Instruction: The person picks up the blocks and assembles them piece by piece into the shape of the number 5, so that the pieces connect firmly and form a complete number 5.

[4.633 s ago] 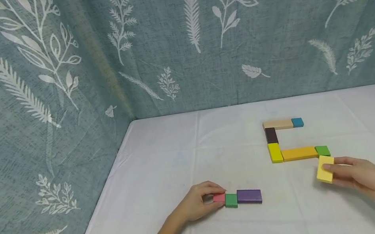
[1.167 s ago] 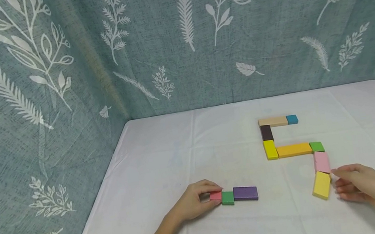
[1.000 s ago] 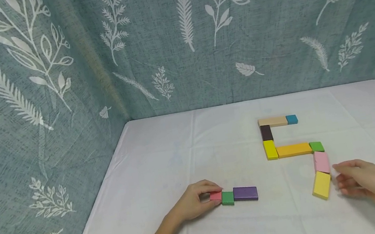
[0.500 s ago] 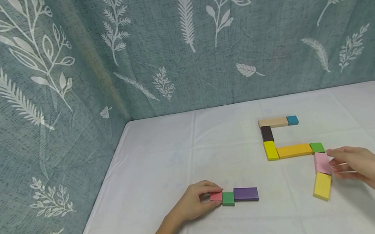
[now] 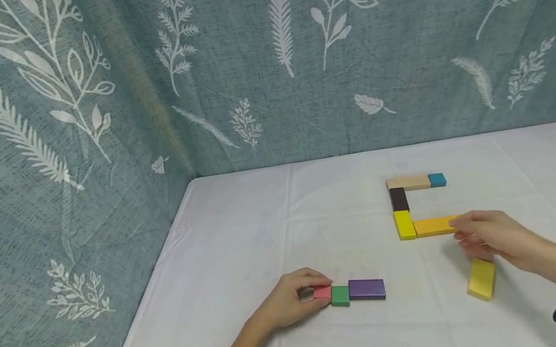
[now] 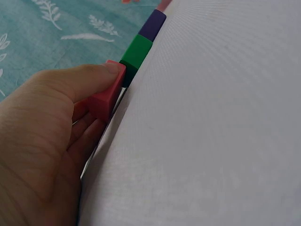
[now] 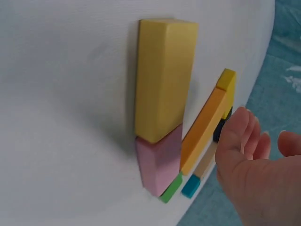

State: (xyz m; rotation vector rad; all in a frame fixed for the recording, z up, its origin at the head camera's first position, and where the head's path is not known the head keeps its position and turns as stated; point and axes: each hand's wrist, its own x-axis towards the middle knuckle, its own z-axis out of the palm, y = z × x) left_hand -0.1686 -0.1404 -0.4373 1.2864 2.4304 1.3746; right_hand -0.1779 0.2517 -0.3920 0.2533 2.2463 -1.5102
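My left hand [image 5: 287, 299] pinches a small red block [image 6: 110, 92] between thumb and fingers on the white table. Touching that block is a green block [image 5: 340, 296], followed in line by a purple block [image 5: 366, 289]. My right hand [image 5: 498, 240] hovers above the other row with nothing in its loosely bent fingers. Its fingertips are over the right end of an orange block [image 5: 433, 226], in the head view. A pink block [image 7: 161, 160] and a light green block [image 7: 170, 188] are hidden there under the hand. A pale yellow block [image 5: 482, 279] lies slightly slanted against the pink one.
The row continues with a bright yellow block [image 5: 405, 225], a dark brown block [image 5: 399, 199], a beige block [image 5: 408, 182] and a blue block [image 5: 437, 179]. A leaf-patterned curtain [image 5: 240, 54] borders the table [image 5: 243, 231] at the back and left.
My right hand set the pale yellow block down against the pink one and let go. Since then it has moved up and left over the row. The left hand keeps its pinch.
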